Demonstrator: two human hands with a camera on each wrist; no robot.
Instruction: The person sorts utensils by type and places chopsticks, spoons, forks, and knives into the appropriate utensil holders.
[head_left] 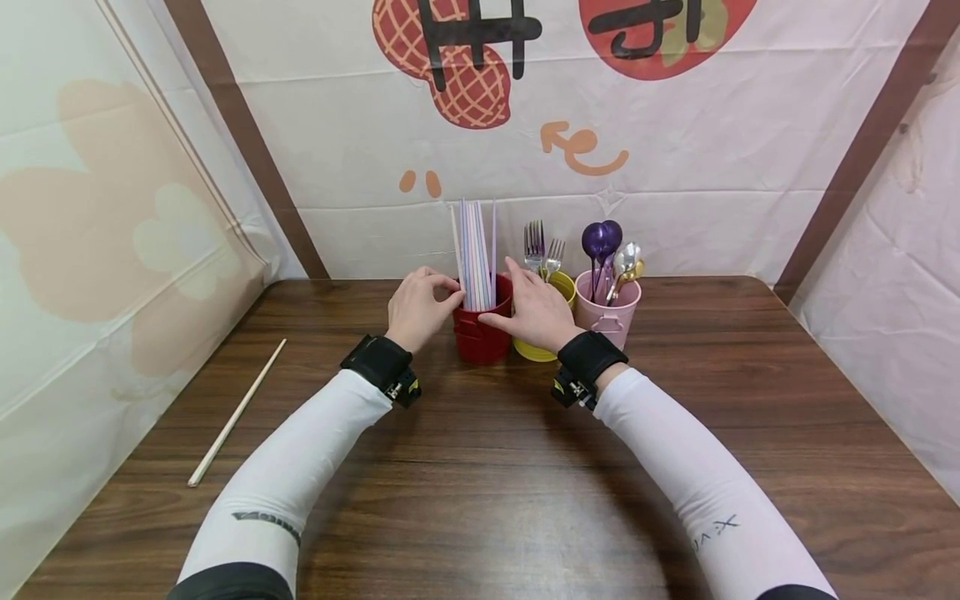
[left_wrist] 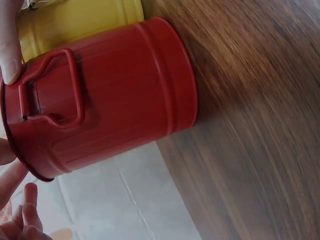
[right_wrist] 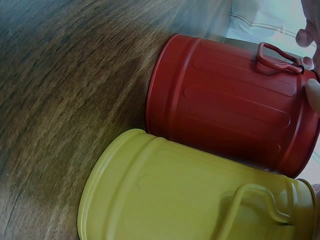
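Note:
A red bucket point(head_left: 482, 340) holds a bunch of striped straws point(head_left: 477, 258) and a pale chopstick point(head_left: 455, 237) at its left rim. My left hand point(head_left: 422, 308) is at that rim, thumb and index finger pinching the chopstick low down; the exact contact is partly hidden. With the thumb against the bucket's front rim, my right hand point(head_left: 534, 307) rests at its right side, index finger straight and raised. The left wrist view shows the red bucket's handle point(left_wrist: 75, 90) and fingertips at the rim. A second chopstick point(head_left: 238, 410) lies at the left of the table.
Touching or close beside the red bucket is a yellow bucket point(head_left: 534, 350) with forks point(head_left: 534, 242). Right of it stands a pink bucket point(head_left: 611, 321) with purple spoons point(head_left: 600, 240) and metal spoons point(head_left: 627, 258). A printed cloth wall point(head_left: 337, 237) rises behind the wooden table point(head_left: 480, 500).

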